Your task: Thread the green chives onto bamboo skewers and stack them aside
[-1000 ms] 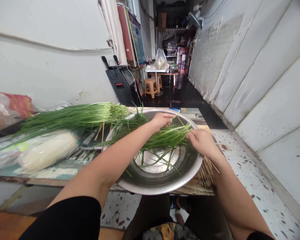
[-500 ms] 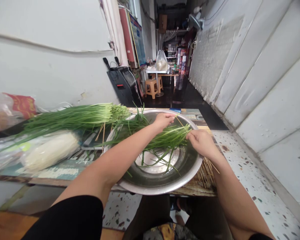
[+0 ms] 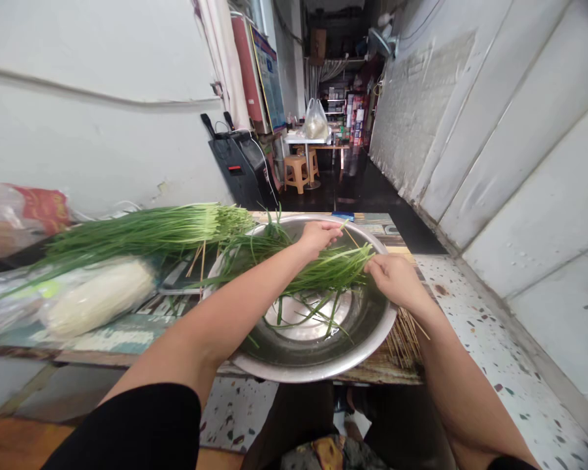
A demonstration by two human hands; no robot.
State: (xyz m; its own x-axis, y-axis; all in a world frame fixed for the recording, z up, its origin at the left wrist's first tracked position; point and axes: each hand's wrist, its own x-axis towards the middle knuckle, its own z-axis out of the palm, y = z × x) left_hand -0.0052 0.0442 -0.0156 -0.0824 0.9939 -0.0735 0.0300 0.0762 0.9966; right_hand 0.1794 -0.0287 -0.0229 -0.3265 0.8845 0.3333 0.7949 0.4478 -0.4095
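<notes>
A wide steel basin (image 3: pixel 313 372) holds green chives (image 3: pixel 318 271), their pale cut ends toward the right. Above the basin, my left hand (image 3: pixel 321 236) is closed in a pinch on a chive stem, whose light green end pokes out past the fingertips. My right hand (image 3: pixel 391 274) is closed at the right rim, beside the pale ends. A thin bamboo skewer (image 3: pixel 351 237) slants between the two hands, its lower end running toward my right fingers, which hide part of it. A few loose chive leaves (image 3: pixel 318 313) lie lower in the basin.
Left of the basin, a big bundle of chives (image 3: pixel 176 228) lies beside a plastic-wrapped white bundle (image 3: pixel 102 297). Several bamboo skewers (image 3: pixel 404 339) rest on the table under my right forearm. A black speaker-like case (image 3: pixel 245 166) and a stool (image 3: pixel 296 171) stand beyond the table.
Almost nothing differs. My left hand and the chive stem have shifted very slightly; my right hand stays in place.
</notes>
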